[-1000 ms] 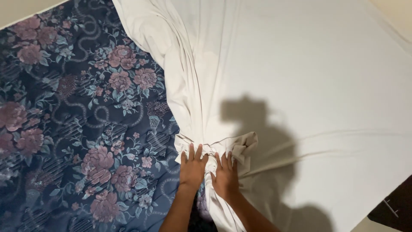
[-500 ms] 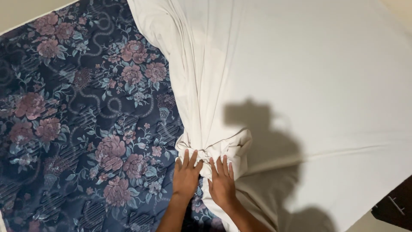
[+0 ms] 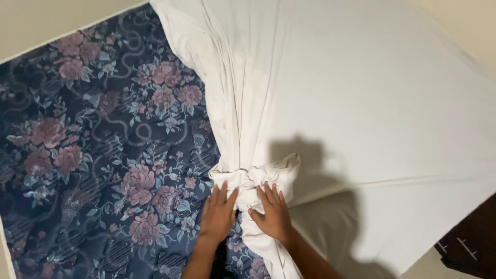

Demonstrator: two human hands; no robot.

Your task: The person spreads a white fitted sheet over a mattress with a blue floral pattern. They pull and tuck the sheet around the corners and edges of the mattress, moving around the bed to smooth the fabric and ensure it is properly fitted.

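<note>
A white sheet [image 3: 361,93] lies spread over the right part of a dark blue mattress with pink flowers [image 3: 103,155]. Its left edge is gathered into a bunched knot [image 3: 258,178] near the lower middle. My left hand [image 3: 218,214] rests flat with fingers apart on the mattress, fingertips touching the bunched cloth. My right hand [image 3: 273,213] lies on the bunched cloth just below the knot, fingers spread and pressing it down. Both forearms come in from the bottom edge.
A pale wall [image 3: 46,20] runs along the top left beyond the mattress. A dark wooden piece of furniture [image 3: 470,248] sits at the bottom right corner. My shadow [image 3: 320,206] falls on the sheet to the right of my hands.
The view has shifted so the mattress and sheet sit slightly lower and rightward. My hands stay on the bunched sheet and have shifted slightly with it; the knot looks a little tighter.
</note>
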